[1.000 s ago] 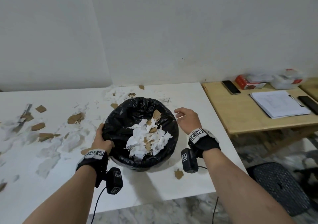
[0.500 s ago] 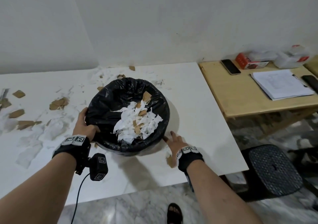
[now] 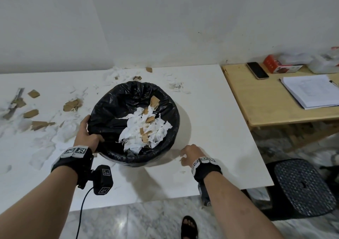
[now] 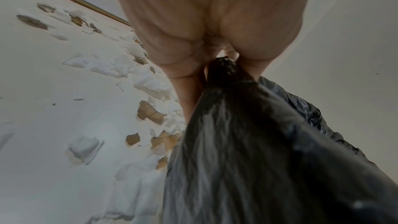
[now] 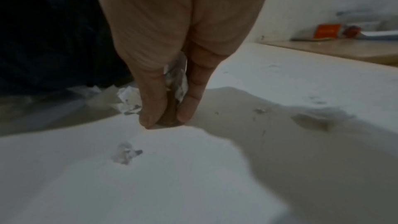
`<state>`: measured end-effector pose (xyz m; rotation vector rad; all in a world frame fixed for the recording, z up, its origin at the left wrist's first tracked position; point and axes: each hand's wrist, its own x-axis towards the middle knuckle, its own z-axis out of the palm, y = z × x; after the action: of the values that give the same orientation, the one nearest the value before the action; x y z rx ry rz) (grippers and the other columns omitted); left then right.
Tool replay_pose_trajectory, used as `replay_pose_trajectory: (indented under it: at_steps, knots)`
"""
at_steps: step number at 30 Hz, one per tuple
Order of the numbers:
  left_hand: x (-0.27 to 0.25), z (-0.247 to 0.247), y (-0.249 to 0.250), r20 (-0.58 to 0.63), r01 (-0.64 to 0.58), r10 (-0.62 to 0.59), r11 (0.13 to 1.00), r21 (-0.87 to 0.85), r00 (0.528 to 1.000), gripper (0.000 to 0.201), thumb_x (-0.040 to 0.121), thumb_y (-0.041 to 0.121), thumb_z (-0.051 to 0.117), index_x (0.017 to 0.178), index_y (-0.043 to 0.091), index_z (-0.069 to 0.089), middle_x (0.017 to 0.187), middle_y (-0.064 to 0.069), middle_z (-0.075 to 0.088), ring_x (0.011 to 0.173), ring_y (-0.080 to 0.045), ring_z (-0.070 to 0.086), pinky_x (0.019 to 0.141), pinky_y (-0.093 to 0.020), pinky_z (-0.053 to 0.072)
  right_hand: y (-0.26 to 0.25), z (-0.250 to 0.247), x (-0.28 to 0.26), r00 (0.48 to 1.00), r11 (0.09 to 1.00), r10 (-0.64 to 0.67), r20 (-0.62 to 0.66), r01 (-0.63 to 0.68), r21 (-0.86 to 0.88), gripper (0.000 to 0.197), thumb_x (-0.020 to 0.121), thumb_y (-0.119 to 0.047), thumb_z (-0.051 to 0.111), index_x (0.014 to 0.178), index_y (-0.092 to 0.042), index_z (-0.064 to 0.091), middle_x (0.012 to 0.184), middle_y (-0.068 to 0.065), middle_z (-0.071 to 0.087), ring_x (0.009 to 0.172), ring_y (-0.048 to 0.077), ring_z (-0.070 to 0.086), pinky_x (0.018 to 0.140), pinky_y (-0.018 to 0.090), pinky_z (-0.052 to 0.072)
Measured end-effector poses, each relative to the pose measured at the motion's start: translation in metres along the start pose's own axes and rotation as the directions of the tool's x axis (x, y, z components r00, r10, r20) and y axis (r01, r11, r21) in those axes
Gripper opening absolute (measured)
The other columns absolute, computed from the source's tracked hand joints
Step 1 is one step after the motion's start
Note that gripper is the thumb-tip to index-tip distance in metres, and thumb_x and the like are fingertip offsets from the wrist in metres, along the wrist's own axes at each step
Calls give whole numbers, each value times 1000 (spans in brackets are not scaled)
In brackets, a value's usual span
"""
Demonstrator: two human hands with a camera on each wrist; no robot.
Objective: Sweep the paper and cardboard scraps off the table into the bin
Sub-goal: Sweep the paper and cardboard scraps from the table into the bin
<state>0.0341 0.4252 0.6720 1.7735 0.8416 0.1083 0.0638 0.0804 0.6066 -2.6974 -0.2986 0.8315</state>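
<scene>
The left hand [image 3: 88, 137] grips the rim of the black-lined bin [image 3: 113, 106], thumb inside, fingers curled outside. Just right of the bin, the right hand [image 3: 189, 155] pinches paper scraps [image 5: 178, 81] narrowly against the white table [image 3: 220, 128]. More scraps [image 3: 71, 105] lie beyond the left fingers.

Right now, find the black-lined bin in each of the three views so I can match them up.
Head: bin centre, on the white table, left hand gripping its rim.
Left wrist: lower right, liner bunched in the hand.
Right wrist: dark mass at upper left.
Shared landmark: the white table.
</scene>
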Motion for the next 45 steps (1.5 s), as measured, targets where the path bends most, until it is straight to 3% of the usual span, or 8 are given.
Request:
replay_pose_trajectory:
  at_steps: [6,10,14,19,23,33,39,45]
  knots:
    - [0,-34,-6,-30,6,-6,1000,-8,1000,94,75,-20,52,150,34,35,125,-14,59,95,-37,61,75,-47,55,-9,-40,-24,985,958,63,-161,-14,288,13,75,-12,73,87,-9,77,79,10,72,82,26,71,77,31,57]
    - [-9,-53,-6,-29,14,-14,1000,-3,999,93,75,-18,52,149,36,34,123,-17,60,86,-36,61,64,-39,53,-49,-108,-40,946,900,43,-321,102,423,22,74,-13,80,94,-4,74,68,11,68,52,7,65,70,27,58]
    - [-20,-65,-3,-19,20,-20,1000,-5,1000,92,75,-16,50,149,37,34,116,-17,62,81,-35,62,61,-37,53,-113,-164,-51,900,880,-89,-426,272,389,22,74,-14,78,94,-5,75,85,13,74,77,22,71,82,32,56]
    - [-27,-67,11,-26,-5,5,1000,26,1000,92,75,-14,50,150,35,34,109,-12,62,81,-34,62,66,-38,54,-179,-170,-55,901,904,-230,-366,338,263,22,82,-16,70,103,-11,73,99,9,73,73,12,64,73,22,50]
    - [-20,-61,17,4,-17,17,1000,13,1000,94,71,-13,48,149,37,34,114,-11,61,89,-38,64,71,-46,57,-190,-142,-45,942,938,-270,-199,304,167,41,86,-20,67,126,-22,60,136,6,55,120,22,55,100,30,45]
    - [3,-50,8,-1,28,-28,1000,-11,1000,95,73,-17,51,151,33,34,124,-12,59,97,-38,62,67,-40,54,-112,-147,-18,873,900,31,-487,187,393,28,81,-5,60,102,-20,70,94,-1,66,87,20,63,89,31,51]
    - [26,-50,-7,-53,49,-51,998,-33,997,96,72,-18,54,150,35,36,120,-12,60,99,-38,62,80,-54,57,-75,-76,7,974,983,76,-213,-37,181,46,83,-5,64,126,-21,59,124,10,59,113,28,58,91,28,44]
    - [48,-54,-17,-23,54,-56,995,-82,998,92,75,-22,51,151,29,36,117,-11,59,90,-34,60,69,-39,52,-90,15,27,995,994,82,58,-77,-81,76,81,-6,65,145,-29,32,135,11,32,124,35,43,96,39,46]
